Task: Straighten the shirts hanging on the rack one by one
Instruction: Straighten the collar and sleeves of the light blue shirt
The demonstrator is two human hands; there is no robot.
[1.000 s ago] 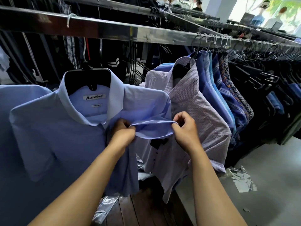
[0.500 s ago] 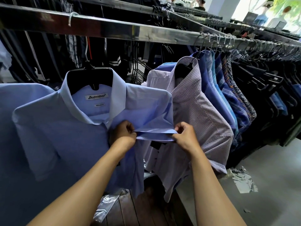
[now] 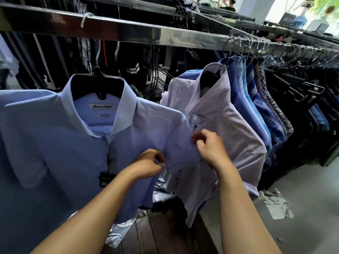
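The light blue shirt point(image 3: 55, 143) hangs on a black hanger point(image 3: 97, 85) toward the rack rail's point(image 3: 146, 33) left end. Its collar label point(image 3: 102, 106) reads "BLENTINO"; the tab point(image 3: 105, 115) beneath is illegible. The left hand point(image 3: 146, 165) pinches the sleeve point(image 3: 181, 149) fabric; the right hand point(image 3: 211, 149) grips the sleeve's outer edge.

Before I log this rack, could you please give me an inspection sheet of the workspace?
Surface: wooden base under the rail, grey floor beside it.
Job's things: blue shirt on hanger, facing camera; checked shirt next; more shirts packed beyond.
Clutter: plastic bags on base and floor.
Hands: left hand and right hand each pinch the blue shirt's sleeve.
Cables: nothing seen.
Surroundings: empty hangers along the rail, more racks, people far behind.
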